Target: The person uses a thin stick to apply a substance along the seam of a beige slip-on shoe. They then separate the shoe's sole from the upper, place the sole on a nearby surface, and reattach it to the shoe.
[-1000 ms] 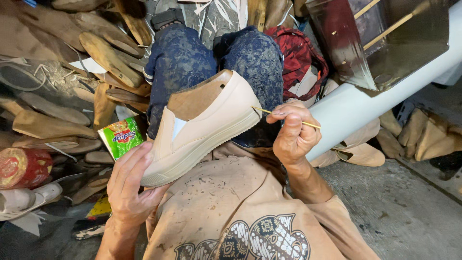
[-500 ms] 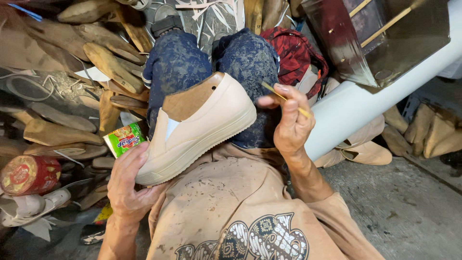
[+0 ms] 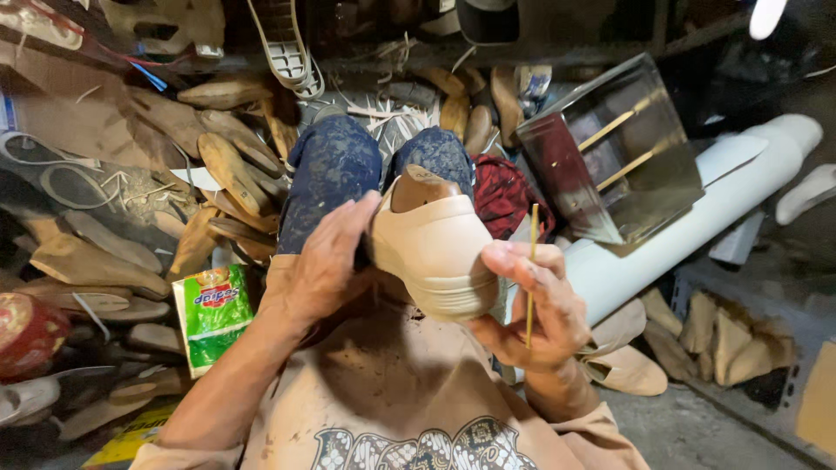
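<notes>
Cluttered shoe workshop, beige shoe [image 3: 435,248] now toe-toward-camera in left hand [image 3: 326,265] grip, right hand [image 3: 535,305] pinching upright stick [image 3: 530,274].

Warm, fairly dim light falls from above onto the beige shoe [image 3: 435,248] and both hands, the top of the view sinks into deep shadow, a bright glare spot burns at the upper right corner, and the wide lens bends the edges.

head view, looking down (close), lap
</notes>
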